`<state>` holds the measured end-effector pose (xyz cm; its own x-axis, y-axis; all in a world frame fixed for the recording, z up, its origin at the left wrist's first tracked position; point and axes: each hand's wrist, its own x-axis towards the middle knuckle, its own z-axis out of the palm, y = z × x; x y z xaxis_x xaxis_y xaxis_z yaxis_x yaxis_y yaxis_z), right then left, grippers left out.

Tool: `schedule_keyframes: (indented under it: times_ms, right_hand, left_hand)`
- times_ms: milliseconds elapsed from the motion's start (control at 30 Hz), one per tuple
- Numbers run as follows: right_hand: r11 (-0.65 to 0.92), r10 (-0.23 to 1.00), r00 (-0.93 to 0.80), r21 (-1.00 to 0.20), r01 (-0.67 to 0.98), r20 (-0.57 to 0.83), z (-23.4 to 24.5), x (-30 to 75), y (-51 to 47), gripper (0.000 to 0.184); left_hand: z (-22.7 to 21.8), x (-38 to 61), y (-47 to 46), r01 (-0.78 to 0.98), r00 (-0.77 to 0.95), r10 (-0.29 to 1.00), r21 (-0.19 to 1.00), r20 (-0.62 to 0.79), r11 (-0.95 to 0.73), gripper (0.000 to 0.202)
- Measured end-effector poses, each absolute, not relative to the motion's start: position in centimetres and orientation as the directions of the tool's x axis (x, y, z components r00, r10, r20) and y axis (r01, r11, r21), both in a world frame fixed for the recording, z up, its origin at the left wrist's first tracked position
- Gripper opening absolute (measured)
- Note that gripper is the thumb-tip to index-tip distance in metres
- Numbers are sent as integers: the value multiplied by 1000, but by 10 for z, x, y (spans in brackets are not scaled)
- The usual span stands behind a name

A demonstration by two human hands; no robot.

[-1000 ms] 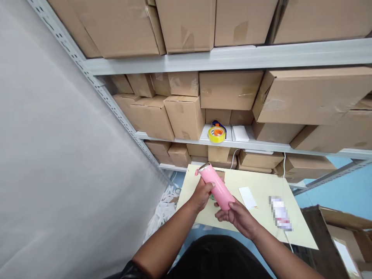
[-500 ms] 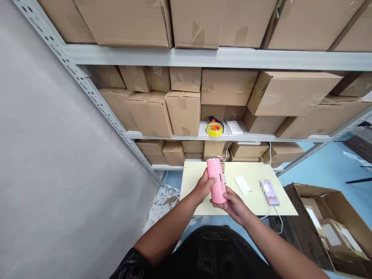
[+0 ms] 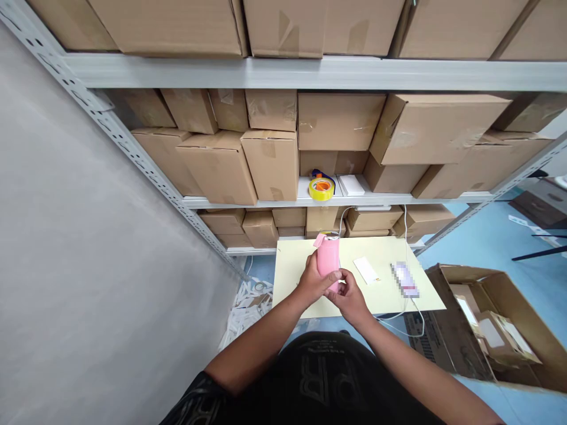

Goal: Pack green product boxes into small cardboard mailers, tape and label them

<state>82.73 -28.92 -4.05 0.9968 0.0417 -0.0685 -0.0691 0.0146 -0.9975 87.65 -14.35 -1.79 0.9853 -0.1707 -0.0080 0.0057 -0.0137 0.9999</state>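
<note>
A pink bottle (image 3: 328, 257) with a metallic-looking top and a pink strap stands nearly upright above the cream tabletop (image 3: 290, 260). Around its left side and front wraps my left hand (image 3: 312, 282), the thumb lying across the body. My right hand (image 3: 353, 300) grips the lower right part with its fingertips, close to the left thumb. Both hands cover the bottle's base. To the right of the hands, a white card (image 3: 366, 270) lies on the tabletop, and beyond it a phone-like device (image 3: 404, 279), blurred out, with a white cable.
Metal shelving (image 3: 283, 74) full of cardboard boxes (image 3: 270, 165) rises in front. A yellow tape roll (image 3: 321, 189) and a white stack (image 3: 351, 185) sit on the middle shelf. An open carton (image 3: 482, 274) stands on the floor at right; white scraps (image 3: 243, 313) lie at left.
The bottle has turned in my hands: its black lettering is out of sight and the strap shows at the top left. My right hand's fingers have shifted along the lower side.
</note>
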Motion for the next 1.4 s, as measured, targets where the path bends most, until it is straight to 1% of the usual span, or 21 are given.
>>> schedule_keyframes:
  times_ms: [67,133,200,267,333,400,433,533,633,700,767,867,967,1033,1067,1133,1200,1233,1300,1333,1400]
  right_hand:
    - [-146,68,997,-989,-37,-47,-42,829,-295,64]
    - [-249,84,995,-968,-23,-45,-38,833,-304,64]
    - [-283,15,999,-959,-24,-29,-28,841,-314,66]
    - [-263,-78,997,-965,-21,-1,-15,854,-322,70]
    - [-191,-112,994,-982,-4,17,-2,872,-326,71]
    - [-52,-125,992,-998,-20,-14,8,889,-327,68]
    - [42,-115,992,-998,-47,-52,11,896,-326,66]
    - [335,16,989,-932,-141,-144,16,907,-326,62]
    - [466,171,979,-867,-176,-107,18,906,-328,57]
    - [439,215,972,-879,-187,-99,19,904,-329,57]
    - [369,208,971,-910,-187,-116,19,904,-331,62]
    - [252,162,975,-949,-188,-150,15,907,-337,65]
    - [159,183,960,-957,-244,-214,5,911,-347,60]
    - [122,190,948,-952,-280,-255,-3,913,-355,56]
    - [112,164,952,-954,-279,-259,-8,913,-360,55]
    - [93,48,971,-967,-236,-233,-16,914,-370,54]
    - [56,-116,979,-985,-163,-169,-22,917,-383,57]
    - [28,-183,974,-991,-127,-130,-23,919,-389,59]
    - [-36,-268,963,-998,-51,-39,-22,926,-400,61]
    - [-65,-286,958,-998,-10,9,-21,930,-403,63]
    - [-112,-286,954,-992,58,88,-20,939,-402,66]
  left_hand:
    - [-20,876,-144,-7,990,-142,998,-2,-67,75]
    - [-23,876,-143,-26,991,-135,995,13,-95,73]
    - [-25,876,-142,-22,993,-116,990,5,-140,74]
    - [-28,876,-143,5,993,-115,989,-22,-150,75]
    - [-31,874,-146,39,981,-188,999,-46,-38,68]
    - [-34,872,-150,130,940,-335,972,-59,194,64]
    - [-36,871,-153,208,905,-420,929,-64,307,65]
    - [-42,871,-158,459,771,-633,747,-66,481,73]
    - [-44,874,-160,605,671,-739,622,-60,498,75]
    - [-43,877,-160,662,630,-774,567,-67,490,74]
    - [-40,882,-159,693,611,-787,539,-87,479,72]
    - [-39,890,-159,721,582,-804,536,-125,439,70]
    - [-48,897,-164,739,553,-813,557,-181,379,72]
    - [-57,900,-171,712,574,-779,625,-252,322,69]
    - [-62,901,-174,659,621,-728,697,-291,283,65]
    - [-70,906,-178,453,787,-531,879,-313,153,55]
    - [-75,916,-176,186,947,-248,978,-204,-95,43]
    - [-77,922,-172,90,986,-117,967,-121,-239,37]
    - [-81,937,-164,29,998,55,884,-4,-467,32]
    - [-84,944,-160,51,996,93,846,-1,-530,36]
    - [-93,958,-155,145,989,93,813,-112,-564,35]
